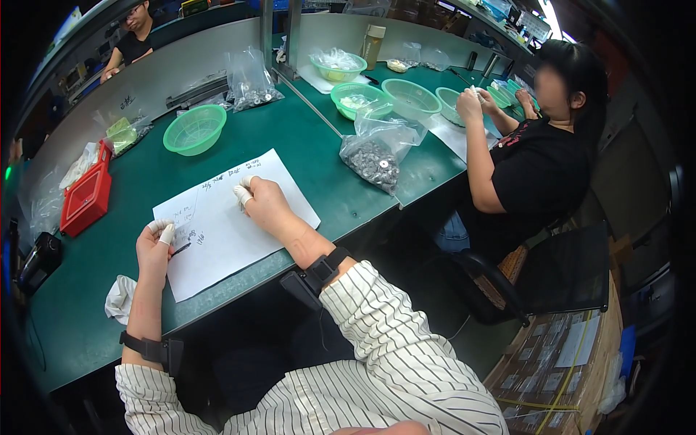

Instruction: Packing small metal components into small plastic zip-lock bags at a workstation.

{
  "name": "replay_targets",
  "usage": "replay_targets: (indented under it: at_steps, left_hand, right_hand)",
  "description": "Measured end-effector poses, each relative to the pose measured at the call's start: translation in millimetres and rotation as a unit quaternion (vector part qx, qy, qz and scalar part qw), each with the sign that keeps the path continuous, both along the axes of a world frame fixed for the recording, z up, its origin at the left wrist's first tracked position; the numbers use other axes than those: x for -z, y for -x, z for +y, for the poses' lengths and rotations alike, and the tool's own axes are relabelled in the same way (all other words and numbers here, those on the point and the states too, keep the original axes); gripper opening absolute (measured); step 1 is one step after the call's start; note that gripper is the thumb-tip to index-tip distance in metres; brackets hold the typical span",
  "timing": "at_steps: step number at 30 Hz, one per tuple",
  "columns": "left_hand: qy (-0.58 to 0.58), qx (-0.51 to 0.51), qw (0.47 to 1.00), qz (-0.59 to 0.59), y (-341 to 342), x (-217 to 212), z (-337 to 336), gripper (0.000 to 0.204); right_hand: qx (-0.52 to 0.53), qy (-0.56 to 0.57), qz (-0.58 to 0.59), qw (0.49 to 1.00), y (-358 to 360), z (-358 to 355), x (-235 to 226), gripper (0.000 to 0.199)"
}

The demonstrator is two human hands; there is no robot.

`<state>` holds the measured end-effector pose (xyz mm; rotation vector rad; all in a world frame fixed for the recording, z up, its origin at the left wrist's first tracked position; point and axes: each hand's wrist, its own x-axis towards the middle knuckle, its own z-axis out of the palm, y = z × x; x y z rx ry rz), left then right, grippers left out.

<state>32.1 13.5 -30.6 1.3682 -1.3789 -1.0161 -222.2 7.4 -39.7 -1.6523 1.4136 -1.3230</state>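
A white sheet of paper [235, 232] with handwriting lies on the green table under both my hands. My left hand [154, 250] is at its left edge, fingers closed, white finger cots on the tips. Beside that hand a thin dark stick-like thing [181, 249] shows against the paper; I cannot tell if it is held. My right hand [265, 206] is above the upper middle of the sheet, fingers curled together, also in white finger cots. Whatever either hand pinches is hidden or too small to name.
A green basket [194, 130] stands beyond the paper, a red tray [87, 197] at the left. A plastic bag of dark round parts [373, 159] lies to the right. Crumpled white cloth [120, 299] is near the front edge. A co-worker [540, 145] sits at the right.
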Motion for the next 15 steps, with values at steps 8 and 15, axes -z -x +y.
replay_targets:
  at_steps: [8, 15]
  left_hand:
    - [-0.004, -0.002, 1.000, -0.004, 0.7, 1.1, -0.7, 0.013]
    - [-0.007, -0.004, 1.000, -0.005, 1.2, 0.5, -1.0, 0.013]
  right_hand:
    - [0.002, -0.001, -0.002, 1.000, 0.9, 1.8, -0.9, 0.020]
    - [0.006, 0.001, 0.000, 1.000, 1.0, -0.2, 0.4, 0.020]
